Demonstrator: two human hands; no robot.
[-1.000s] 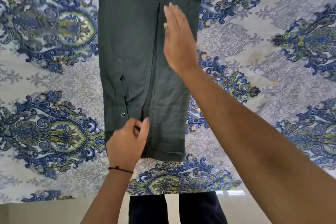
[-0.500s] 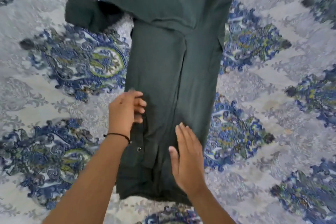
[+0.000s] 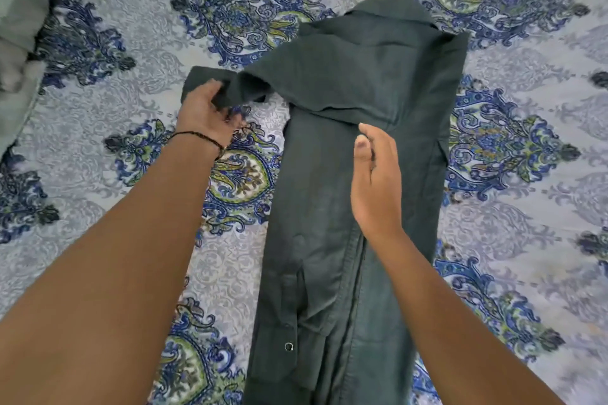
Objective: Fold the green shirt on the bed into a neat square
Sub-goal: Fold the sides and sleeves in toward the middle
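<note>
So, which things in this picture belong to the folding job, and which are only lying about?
Belong to the job:
- green shirt, folded into a long strip
- its sleeve, sticking out to the side
- left hand, closed on the sleeve
- right hand, open over the shirt
- patterned bedsheet, the work surface

Lying about:
- pale green cloth at the far corner

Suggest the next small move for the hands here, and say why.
Probably the left hand should swing the sleeve it grips over onto the green shirt. The body already lies as a long narrow strip on the bed, with only that sleeve sticking out sideways. The right hand is open over the middle.
</note>
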